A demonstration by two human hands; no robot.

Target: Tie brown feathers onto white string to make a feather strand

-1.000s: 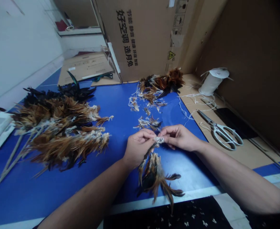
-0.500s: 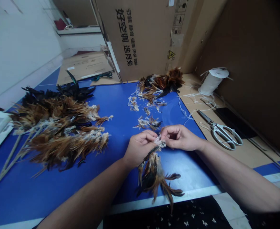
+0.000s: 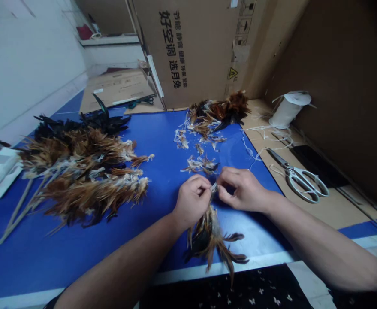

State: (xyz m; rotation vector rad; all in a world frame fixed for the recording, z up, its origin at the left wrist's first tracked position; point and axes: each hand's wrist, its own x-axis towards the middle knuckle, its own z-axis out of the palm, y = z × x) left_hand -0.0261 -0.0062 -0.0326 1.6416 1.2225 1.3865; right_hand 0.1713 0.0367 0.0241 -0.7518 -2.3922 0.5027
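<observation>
Between my two hands is a small tuft of feathers point(image 3: 212, 191) with a whitish quill end. My left hand point(image 3: 191, 199) pinches it from the left, thumb against bent fingers. From the right, my right hand point(image 3: 244, 189) has curled fingers at the whitish end, its fingertips partly hidden. Just below, a bunch of brown and black feathers point(image 3: 212, 240) fans out toward the table's front edge; whether it joins the held tuft is unclear. Beyond my hands lies a small clump of feathers point(image 3: 201, 164).
A large pile of brown and black feathers point(image 3: 91, 171) covers the left side, with thin sticks point(image 3: 21, 210) under it. Scissors point(image 3: 300, 178) and a spool of white string point(image 3: 288, 111) rest on cardboard at right. More feathers point(image 3: 220, 111) lie by the cardboard box point(image 3: 201, 56).
The clear, whitish strip seen between my fingers is now mostly out of sight. My right hand has turned slightly and its thumb has dropped lower. The view has shifted a little.
</observation>
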